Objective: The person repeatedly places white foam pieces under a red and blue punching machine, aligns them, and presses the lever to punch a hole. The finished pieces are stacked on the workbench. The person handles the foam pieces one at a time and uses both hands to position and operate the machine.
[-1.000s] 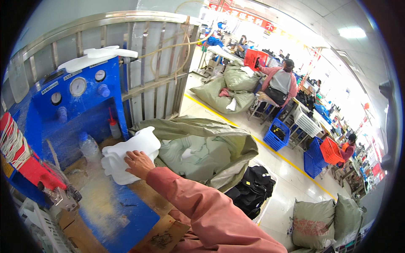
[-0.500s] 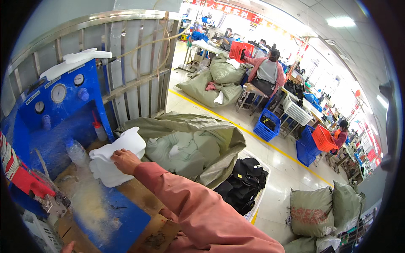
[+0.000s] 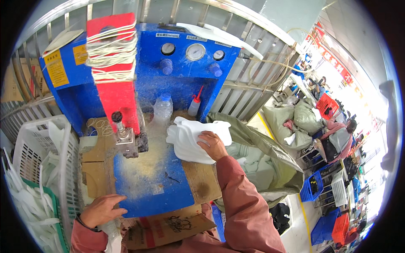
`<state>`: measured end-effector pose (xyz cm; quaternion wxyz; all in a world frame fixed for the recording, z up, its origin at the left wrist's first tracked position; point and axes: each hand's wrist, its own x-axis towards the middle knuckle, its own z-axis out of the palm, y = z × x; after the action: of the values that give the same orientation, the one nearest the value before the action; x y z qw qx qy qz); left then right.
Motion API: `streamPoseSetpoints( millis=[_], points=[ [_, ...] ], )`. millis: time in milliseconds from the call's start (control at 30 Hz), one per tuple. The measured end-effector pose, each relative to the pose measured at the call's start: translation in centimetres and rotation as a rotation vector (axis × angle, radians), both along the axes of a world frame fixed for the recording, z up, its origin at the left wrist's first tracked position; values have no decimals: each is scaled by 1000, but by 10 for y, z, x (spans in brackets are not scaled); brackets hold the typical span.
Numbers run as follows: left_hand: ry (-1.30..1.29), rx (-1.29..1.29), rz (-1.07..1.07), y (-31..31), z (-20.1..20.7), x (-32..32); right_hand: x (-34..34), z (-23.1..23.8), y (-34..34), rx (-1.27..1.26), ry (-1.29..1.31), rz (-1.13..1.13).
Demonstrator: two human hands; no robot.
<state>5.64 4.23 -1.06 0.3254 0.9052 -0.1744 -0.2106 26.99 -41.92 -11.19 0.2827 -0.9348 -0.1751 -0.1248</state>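
Observation:
My right hand (image 3: 212, 145) rests on top of a stack of white moulded plastic pieces (image 3: 192, 137), fingers curled over its edge, at the right side of the blue work plate (image 3: 152, 185). My left hand (image 3: 101, 209) lies palm down on the front left corner of that plate, fingers spread, holding nothing. A red press head with a black knob (image 3: 116, 101) stands over the plate on the blue machine (image 3: 168, 71). White dust covers the plate.
A white basket (image 3: 36, 168) full of white plastic pieces stands at my left. A clear bottle (image 3: 162, 107) and a small red-capped squeeze bottle (image 3: 194, 103) sit by the machine. An open grey-green sack (image 3: 261, 160) lies at right. People sit working in the far right background.
The view has swung left from the sack and floor onto the machine. My right hand stays on the white stack, and my left hand has come into view on the plate.

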Motion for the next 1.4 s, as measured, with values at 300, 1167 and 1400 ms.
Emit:
streamPoseSetpoints(
  millis=[300, 1167, 1400],
  points=[
    [-14, -77, -42, -5, -34, -2, -3, 6, 0, -134, -90, 42],
    [267, -1130, 725, -107, -65, -16, -212, 81, 134, -42, -217, 672],
    [350, -1179, 722, -29, -63, -54, -168, 61, 131, 908, 853, 113]
  ],
)
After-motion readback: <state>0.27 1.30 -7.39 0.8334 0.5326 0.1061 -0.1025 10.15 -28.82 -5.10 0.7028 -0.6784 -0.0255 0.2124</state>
